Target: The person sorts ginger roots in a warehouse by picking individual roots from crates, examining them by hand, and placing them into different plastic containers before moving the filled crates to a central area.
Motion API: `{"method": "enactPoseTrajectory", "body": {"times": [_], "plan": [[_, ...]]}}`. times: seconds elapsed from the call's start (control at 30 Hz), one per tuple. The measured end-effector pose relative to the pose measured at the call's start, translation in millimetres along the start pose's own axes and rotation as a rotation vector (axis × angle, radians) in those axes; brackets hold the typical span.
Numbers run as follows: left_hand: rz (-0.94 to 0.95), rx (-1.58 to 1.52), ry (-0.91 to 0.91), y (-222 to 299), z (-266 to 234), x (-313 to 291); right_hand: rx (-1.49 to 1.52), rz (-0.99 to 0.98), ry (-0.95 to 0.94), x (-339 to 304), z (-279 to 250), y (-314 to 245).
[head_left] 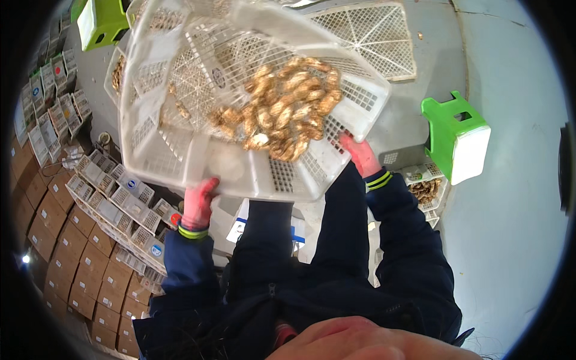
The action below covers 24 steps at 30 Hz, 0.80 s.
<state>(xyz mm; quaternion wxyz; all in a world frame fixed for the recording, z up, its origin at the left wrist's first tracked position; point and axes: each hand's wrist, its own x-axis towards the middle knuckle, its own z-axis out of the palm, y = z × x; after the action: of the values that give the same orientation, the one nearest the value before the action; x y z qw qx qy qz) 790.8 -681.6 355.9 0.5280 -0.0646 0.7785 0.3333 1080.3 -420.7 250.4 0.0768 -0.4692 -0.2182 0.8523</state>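
A large white plastic crate with slotted sides is held up in front of me, tilted and slightly blurred. Inside it, golden-brown knobbly pieces lie heaped toward the right side, with a few loose ones farther left. My left hand, in what looks like a red glove, grips the crate's near rim at the left. At its right near corner my right hand, equally red, is closed on the side, with some fingers hidden behind the wall.
Right of me stands a green stool with a white top; another green stool is at the far left. A white lattice crate sits beyond. Stacked white crates and cardboard boxes line the left. A filled crate is near my right arm.
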Motion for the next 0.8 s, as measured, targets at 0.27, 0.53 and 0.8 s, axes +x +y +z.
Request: {"method": "enactPoseTrajectory", "body": {"times": [0.27,0.53,0.8], "plan": [[0.062,-0.072,-0.313,95.4,202.3,189.2,0.127,-0.191,0.608,41.4,-167.9,11.8],[-0.175,-0.17,-0.532,-15.7,284.5,163.6,0.275,-0.317,0.559,110.8,-230.2,-25.8],[-0.367,-0.103,-0.266,-79.4,246.3,179.9,0.219,-0.36,0.125,90.3,-267.5,-32.8]]}}
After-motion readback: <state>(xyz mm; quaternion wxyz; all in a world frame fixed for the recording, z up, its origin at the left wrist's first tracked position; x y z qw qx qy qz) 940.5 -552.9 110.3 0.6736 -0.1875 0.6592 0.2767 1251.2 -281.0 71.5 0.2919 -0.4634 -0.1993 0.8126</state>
